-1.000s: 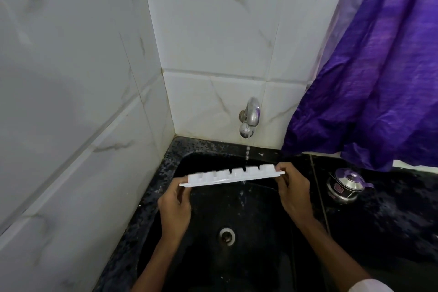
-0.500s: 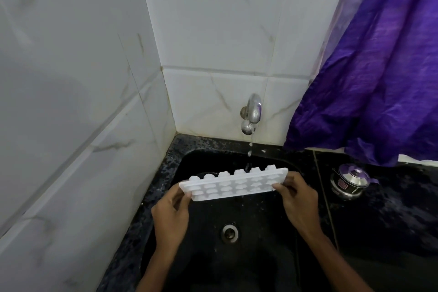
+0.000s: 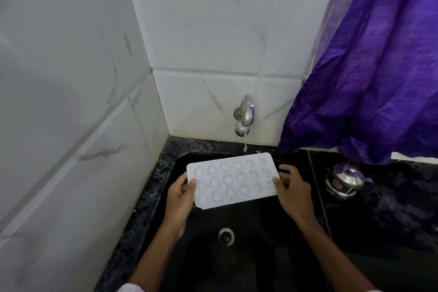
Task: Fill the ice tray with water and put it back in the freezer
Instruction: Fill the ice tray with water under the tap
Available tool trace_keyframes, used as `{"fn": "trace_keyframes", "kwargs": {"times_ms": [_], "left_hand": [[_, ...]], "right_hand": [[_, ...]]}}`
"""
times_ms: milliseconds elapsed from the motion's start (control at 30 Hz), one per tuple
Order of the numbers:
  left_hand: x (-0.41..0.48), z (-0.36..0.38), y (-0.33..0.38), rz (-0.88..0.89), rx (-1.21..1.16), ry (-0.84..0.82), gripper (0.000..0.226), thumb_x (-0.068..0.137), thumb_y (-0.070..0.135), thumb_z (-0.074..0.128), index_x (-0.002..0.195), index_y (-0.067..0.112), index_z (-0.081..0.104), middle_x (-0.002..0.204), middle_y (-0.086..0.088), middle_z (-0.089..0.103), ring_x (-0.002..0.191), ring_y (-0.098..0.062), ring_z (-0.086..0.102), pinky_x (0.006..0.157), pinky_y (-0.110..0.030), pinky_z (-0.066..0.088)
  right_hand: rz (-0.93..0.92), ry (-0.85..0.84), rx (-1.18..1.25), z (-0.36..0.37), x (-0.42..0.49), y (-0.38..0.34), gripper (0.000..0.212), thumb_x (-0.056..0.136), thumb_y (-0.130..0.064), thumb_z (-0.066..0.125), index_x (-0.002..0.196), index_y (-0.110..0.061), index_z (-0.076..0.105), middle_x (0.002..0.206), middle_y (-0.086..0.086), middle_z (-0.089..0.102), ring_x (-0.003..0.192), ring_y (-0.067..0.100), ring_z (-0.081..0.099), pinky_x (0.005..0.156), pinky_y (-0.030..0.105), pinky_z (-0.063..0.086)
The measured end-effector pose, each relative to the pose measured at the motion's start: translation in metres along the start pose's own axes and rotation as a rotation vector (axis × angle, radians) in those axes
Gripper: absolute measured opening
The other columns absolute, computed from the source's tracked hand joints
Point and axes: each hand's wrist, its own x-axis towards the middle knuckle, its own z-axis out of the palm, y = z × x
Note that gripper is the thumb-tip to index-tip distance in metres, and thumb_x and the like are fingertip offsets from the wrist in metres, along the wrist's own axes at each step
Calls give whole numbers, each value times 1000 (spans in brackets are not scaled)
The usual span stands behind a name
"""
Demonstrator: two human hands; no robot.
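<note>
I hold a white ice tray [image 3: 232, 179] with several shaped cells over the black sink [image 3: 258, 251], its open side facing up toward me. My left hand [image 3: 179, 199] grips its left short edge, thumb on top. My right hand [image 3: 292, 191] grips the right short edge the same way. A chrome tap [image 3: 245, 117] on the tiled back wall lets a thin dribble of water [image 3: 245, 147] fall just behind the tray's far edge. Whether the cells hold water I cannot tell.
A steel pot with a purple-handled lid [image 3: 343, 180] stands on the black counter to the right of the sink. A purple curtain [image 3: 369, 59] hangs at the back right. White marble tiles [image 3: 66, 102] close in the left side. The drain [image 3: 226, 234] lies below the tray.
The tray has been turned from edge-on and underside-showing to open side up, and brought slightly lower and nearer to me. The tap's stream has thinned to a dribble.
</note>
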Motion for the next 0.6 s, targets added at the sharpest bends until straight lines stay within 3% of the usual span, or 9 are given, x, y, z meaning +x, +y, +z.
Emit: {"fn": "trace_keyframes", "kwargs": {"times_ms": [100, 167, 400, 600], "left_hand": [[10, 11, 1, -14, 25, 49, 29, 105, 16, 49, 129, 19, 64, 107, -3, 77, 98, -21, 74, 87, -52, 60], [15, 16, 3, -18, 39, 64, 29, 105, 17, 49, 130, 18, 64, 105, -2, 77, 96, -20, 75, 86, -52, 60], [22, 27, 9, -36, 12, 73, 29, 105, 18, 48, 130, 17, 64, 103, -2, 77, 94, -20, 75, 85, -51, 61], [25, 30, 14, -40, -29, 69, 25, 106, 16, 47, 121, 20, 66, 98, -2, 78, 90, -19, 76, 83, -49, 61]], "right_hand": [[-171, -81, -170, 10, 11, -9, 35, 94, -24, 61, 129, -23, 53, 145, 1, 45, 133, 18, 40, 106, 27, 28], [-272, -119, -236, 17, 19, -16, 32, 94, -28, 62, 125, -26, 56, 153, 1, 33, 141, 20, 28, 113, 32, 24], [-401, -171, -450, 32, 42, -31, 32, 92, -46, 52, 117, -30, 64, 153, 10, 31, 142, 30, 27, 114, 56, 23], [-408, -210, -603, 41, 50, -30, 33, 100, -39, 42, 129, -43, 55, 160, 10, 19, 148, 37, 9, 114, 64, 9]]}}
